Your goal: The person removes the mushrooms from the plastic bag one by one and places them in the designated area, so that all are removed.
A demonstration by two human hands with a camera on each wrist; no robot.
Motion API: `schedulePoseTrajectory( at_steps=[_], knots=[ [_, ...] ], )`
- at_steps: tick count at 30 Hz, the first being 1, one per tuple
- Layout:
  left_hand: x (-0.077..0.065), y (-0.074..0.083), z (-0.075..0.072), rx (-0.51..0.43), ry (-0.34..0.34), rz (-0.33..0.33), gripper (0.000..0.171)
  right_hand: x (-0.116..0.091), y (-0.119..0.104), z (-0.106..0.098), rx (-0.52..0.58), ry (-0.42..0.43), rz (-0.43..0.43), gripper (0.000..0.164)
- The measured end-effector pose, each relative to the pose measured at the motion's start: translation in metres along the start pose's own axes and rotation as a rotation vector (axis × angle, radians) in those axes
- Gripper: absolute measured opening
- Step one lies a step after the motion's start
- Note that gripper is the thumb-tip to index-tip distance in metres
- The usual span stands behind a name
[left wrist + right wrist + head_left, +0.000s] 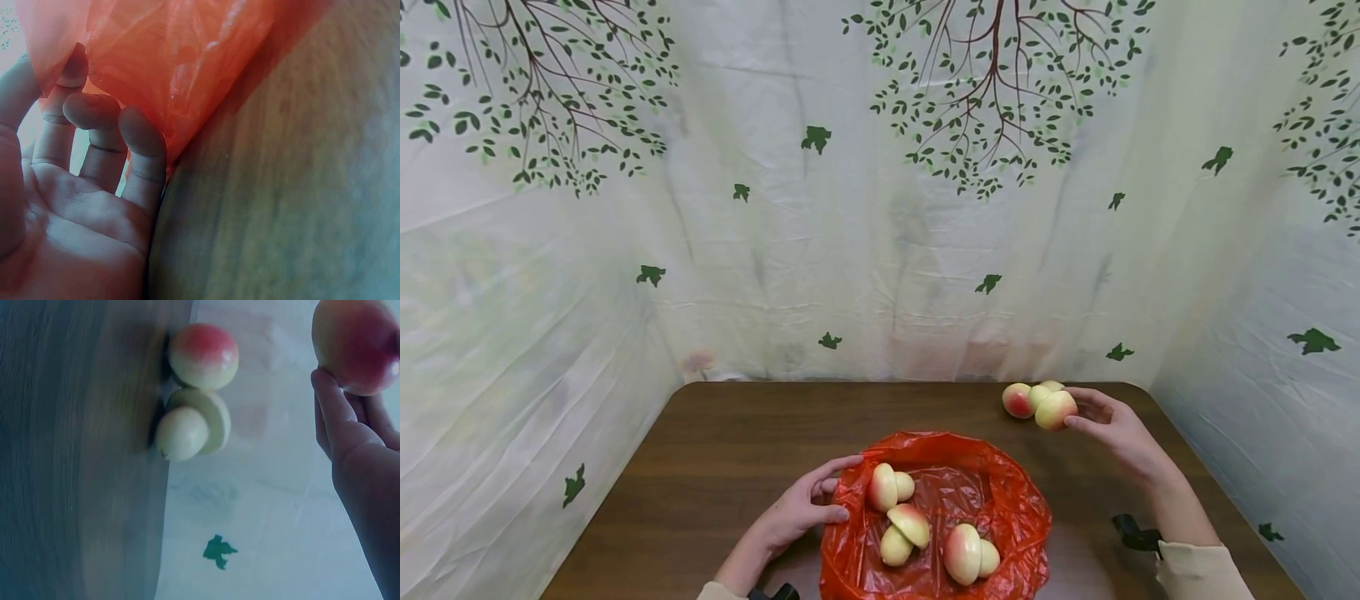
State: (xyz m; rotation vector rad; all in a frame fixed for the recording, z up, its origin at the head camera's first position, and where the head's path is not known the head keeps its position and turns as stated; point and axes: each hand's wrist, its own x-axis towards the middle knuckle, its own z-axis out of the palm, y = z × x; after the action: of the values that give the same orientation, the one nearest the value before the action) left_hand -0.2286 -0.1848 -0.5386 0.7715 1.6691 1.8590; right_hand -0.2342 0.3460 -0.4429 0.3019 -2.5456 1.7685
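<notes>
A red plastic bag [936, 454] sits with its mouth wide apart at the table's front, several mushroom-shaped pieces with yellow-and-red caps inside, one mushroom [963, 554] at its right. My left hand [808, 500] holds the bag's left rim; in the left wrist view curled fingers [145, 134] lie against the thin red film. At the far right, my right hand [1112, 429] grips a mushroom [1056, 411] between thumb and fingers, also seen as a rounded red-yellow cap [357, 344] in the right wrist view. Two more mushrooms [203, 356] stand close together near it.
The brown wooden table [737, 433] extends around the bag. A pale curtain [880, 250] printed with branches and green leaves encloses the table's back and sides. Dark straps [1135, 533] circle both wrists.
</notes>
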Motion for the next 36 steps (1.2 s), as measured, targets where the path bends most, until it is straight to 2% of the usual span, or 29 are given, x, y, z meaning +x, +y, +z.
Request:
schedulePoseTrajectory(
  at_steps=[17, 26, 36],
  knots=[
    [-0.001, 0.002, 0.001, -0.017, 0.004, -0.026, 0.071, 0.005, 0.015, -0.019, 0.0, 0.05, 0.04, 0.057],
    [0.0, 0.002, -0.001, -0.012, 0.008, -0.027, 0.072, 0.007, 0.021, -0.031, 0.042, 0.098, 0.009, 0.049],
    [-0.001, 0.002, 0.0, -0.016, 0.0, -0.019, 0.071, 0.008, 0.035, -0.042, -0.017, 0.123, 0.052, 0.056]
  ],
)
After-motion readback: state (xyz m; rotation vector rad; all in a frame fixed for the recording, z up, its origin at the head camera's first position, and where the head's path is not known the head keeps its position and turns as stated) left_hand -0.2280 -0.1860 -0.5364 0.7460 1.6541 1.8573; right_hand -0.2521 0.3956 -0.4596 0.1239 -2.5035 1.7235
